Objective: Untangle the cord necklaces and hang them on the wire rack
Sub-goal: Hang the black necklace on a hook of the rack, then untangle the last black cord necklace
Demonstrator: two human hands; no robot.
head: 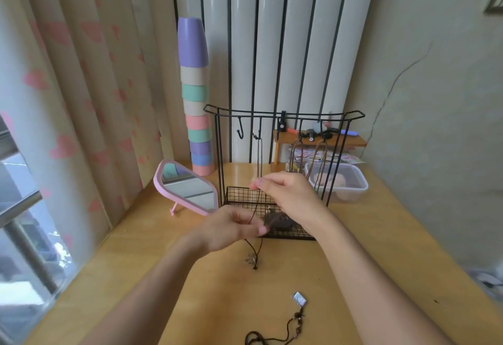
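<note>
Carefully: hold the dark cord necklace [259, 159] in the right hand [285, 192], pinched between thumb and forefinger, and in the left hand [234, 227], pinched lower down and nearer. Runs up from the right hand to a hook [255, 135] on the wire rack [219, 154] and appears looped there; ends below the left hand in a small pendant [251, 259] just over the desk [381, 235]. Ease the strands apart under light tension, avoid tugging against the hook, and guide the pendant clear of the basket [239, 195] beyond the left hand. Leaves a second necklace [298, 316] on the desk, nearer than both hands and cut off by the frame edge. Cannot tell whether the strands between the hands cross or knot: too thin, partly behind fingers. Cannot identify the dark lump [277, 220] in the basket under the right wrist.
</note>
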